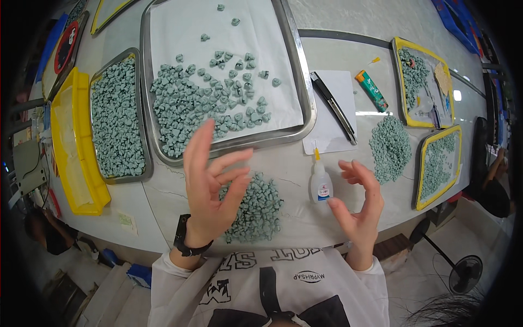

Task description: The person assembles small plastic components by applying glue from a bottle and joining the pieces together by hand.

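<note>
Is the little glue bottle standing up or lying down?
Standing up. The glue bottle sits on its base on the table, yellow tip pointing away, between the left hand and right hand.

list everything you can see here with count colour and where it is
large metal tray: one, silver, lined with white paper, top centre, strewn with grey-green pieces
small metal tray: one, silver, left of it, full of the same pieces
yellow bin: one, far left
loose piles: two, grey-green, one under the hands, one at right
glue bottle: one, white with yellow tip, upright between the hands
white paper sheet: one, right of the large tray, a black tool lying on it
green tube: one, right of the sheet
yellow-rimmed trays: two, far right
floor fan: one, black, lower right
left hand: open, raised over the near pile, black wristband
right hand: open, beside the bottle, holding nothing
</note>
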Demonstrator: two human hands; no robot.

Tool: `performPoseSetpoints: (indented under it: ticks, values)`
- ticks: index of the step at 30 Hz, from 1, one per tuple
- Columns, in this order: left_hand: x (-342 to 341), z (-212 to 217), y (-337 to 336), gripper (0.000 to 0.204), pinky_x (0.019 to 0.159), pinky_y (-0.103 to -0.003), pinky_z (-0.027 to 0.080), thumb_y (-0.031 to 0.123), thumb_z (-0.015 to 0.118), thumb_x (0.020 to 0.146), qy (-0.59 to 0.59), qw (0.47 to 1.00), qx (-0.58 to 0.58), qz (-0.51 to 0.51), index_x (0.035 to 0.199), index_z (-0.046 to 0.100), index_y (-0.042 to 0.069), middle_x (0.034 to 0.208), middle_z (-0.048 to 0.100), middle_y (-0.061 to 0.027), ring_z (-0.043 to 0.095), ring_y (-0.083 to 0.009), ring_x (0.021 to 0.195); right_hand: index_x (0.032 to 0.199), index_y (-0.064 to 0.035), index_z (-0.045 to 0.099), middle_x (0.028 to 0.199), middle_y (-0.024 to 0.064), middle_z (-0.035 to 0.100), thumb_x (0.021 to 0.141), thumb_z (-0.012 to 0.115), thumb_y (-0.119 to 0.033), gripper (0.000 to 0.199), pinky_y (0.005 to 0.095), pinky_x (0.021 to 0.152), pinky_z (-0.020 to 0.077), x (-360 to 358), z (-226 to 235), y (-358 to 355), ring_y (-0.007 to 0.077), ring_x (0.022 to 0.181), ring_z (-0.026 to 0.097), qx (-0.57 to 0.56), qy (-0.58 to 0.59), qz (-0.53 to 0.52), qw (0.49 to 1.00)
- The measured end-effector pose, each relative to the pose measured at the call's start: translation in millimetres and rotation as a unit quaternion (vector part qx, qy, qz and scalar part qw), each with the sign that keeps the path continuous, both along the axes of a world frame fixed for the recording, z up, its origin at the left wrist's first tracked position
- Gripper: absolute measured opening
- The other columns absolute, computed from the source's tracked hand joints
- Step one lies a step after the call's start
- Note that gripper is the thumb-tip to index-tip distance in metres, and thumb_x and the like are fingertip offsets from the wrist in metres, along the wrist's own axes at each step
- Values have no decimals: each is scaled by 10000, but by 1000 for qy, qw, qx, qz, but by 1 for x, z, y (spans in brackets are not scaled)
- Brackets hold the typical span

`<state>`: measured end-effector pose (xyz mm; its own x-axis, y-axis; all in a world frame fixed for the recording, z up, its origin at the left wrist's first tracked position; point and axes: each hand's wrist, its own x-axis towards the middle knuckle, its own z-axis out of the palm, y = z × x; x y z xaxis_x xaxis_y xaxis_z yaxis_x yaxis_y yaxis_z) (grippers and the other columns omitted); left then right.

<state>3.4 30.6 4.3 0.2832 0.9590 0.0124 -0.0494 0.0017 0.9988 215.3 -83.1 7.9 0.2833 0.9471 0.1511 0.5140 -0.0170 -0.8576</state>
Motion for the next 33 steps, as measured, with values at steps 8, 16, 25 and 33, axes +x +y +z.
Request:
performPoseSetpoints:
  ticks: [8, 16, 25, 33]
  values:
    - [-1, -21, -6, 266, 708, -348, 452, -60, 648, 750, 349, 884, 249, -186, 996, 639, 41, 923, 575, -77, 551, -261, 827, 1203, -94, 581, 958, 91, 527, 584, 843, -162, 675, 364, 729, 435, -1, -2, 1, 277, 825, 494, -173, -243, 185, 936]
    - [0, -9, -14, 218, 665, -308, 457, -78, 613, 816, 257, 941, 124, -180, 1000, 646, 33, 891, 553, -88, 553, -238, 798, 1135, -65, 507, 813, 63, 498, 612, 839, -69, 619, 333, 624, 414, -15, -12, 2, 236, 719, 488, 1, 42, 142, 989]
    - [-8, -11, 6, 243, 714, -337, 453, -38, 668, 770, 287, 912, 235, -175, 1002, 648, 32, 951, 572, -75, 560, -248, 833, 1165, -75, 414, 933, 119, 553, 792, 770, -166, 524, 316, 706, 417, -37, -39, -3, 188, 817, 534, 53, 159, 62, 984]
    - [8, -28, -24, 388, 755, -365, 374, -15, 675, 659, 368, 859, 285, -215, 1032, 626, 80, 974, 545, -25, 524, -246, 927, 1138, -43, 464, 921, 133, 600, 821, 724, -170, 430, 353, 782, 455, -32, -34, 2, 213, 820, 577, 89, 97, 54, 990]
